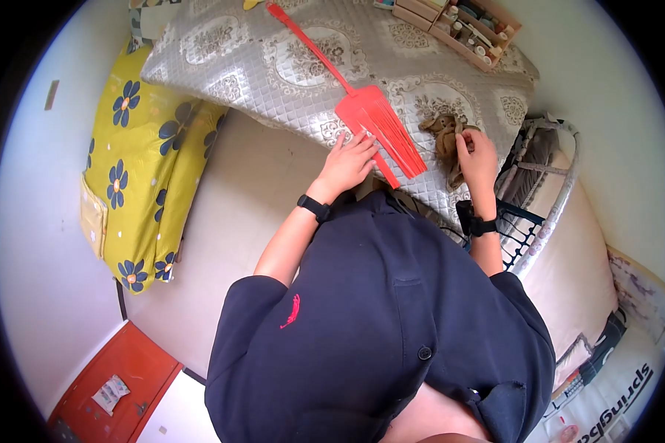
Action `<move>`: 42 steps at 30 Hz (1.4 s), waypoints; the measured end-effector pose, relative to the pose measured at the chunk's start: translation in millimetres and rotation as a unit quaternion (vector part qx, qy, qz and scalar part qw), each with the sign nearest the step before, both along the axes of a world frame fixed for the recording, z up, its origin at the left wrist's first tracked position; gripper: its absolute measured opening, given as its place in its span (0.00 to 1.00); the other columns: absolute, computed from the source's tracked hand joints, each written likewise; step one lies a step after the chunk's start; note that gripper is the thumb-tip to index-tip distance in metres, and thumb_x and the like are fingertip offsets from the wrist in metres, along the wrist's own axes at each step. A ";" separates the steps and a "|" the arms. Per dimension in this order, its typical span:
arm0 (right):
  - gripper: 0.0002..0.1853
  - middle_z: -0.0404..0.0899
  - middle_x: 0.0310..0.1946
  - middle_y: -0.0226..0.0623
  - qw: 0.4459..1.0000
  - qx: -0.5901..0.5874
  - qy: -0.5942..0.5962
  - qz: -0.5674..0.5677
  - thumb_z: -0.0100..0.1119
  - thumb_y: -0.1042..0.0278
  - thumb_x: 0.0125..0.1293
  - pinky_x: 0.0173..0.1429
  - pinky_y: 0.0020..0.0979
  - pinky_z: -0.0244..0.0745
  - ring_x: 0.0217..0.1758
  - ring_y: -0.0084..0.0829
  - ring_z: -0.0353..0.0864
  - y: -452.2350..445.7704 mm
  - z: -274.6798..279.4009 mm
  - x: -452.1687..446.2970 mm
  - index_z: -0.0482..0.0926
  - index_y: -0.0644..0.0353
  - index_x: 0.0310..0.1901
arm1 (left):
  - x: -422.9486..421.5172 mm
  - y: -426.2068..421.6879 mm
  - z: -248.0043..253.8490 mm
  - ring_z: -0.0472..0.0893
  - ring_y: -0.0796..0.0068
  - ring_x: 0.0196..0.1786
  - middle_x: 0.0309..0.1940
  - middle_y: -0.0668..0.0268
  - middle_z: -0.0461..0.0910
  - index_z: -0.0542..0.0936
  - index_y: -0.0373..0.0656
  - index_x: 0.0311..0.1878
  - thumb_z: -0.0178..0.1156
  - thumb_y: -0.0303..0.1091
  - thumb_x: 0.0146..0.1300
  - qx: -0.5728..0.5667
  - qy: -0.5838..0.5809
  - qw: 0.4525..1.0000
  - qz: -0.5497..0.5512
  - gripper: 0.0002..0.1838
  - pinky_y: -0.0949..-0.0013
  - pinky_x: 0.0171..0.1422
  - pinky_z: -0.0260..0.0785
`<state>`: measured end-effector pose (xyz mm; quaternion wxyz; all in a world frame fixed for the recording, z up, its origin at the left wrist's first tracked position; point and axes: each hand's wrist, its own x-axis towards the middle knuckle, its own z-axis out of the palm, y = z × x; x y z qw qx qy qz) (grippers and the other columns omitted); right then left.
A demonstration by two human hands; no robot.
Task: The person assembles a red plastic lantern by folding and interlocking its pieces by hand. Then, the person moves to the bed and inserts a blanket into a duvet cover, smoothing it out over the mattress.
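Note:
On the quilted tablecloth lies a red flat long-handled thing (369, 111), like a fly swatter, its broad head cut into long strips. My left hand (345, 164) rests with spread fingers on the near left edge of that head. To the right, a crumpled brown cloth (445, 140) lies bunched near the table edge. My right hand (479, 159) is closed at its right side, thumb and fingertips pinched together on the cloth. Part of the cloth hangs below the fingers. Dark bands circle both my wrists.
A patterned quilted cloth (236, 44) covers the table. An organizer box (488, 55) with several small bottles stands at the far right. A pale-framed basket (569, 155) is close by my right arm. Left of the table hangs a yellow flowered cover (137, 140); a red door (114, 369) is behind.

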<state>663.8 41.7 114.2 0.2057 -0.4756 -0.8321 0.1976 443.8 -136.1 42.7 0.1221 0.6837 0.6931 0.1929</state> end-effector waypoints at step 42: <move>0.05 0.79 0.30 0.38 0.996 0.017 -0.070 0.050 0.64 0.69 0.51 0.41 0.42 0.70 0.39 0.42 0.77 -31.0 -42.4 39.7 0.80 0.60 0.27 | -43.2 35.0 3.4 0.75 0.64 0.39 0.29 0.67 0.74 0.75 0.44 0.28 0.66 0.35 0.48 0.076 0.029 0.997 0.019 0.09 0.59 0.40 0.66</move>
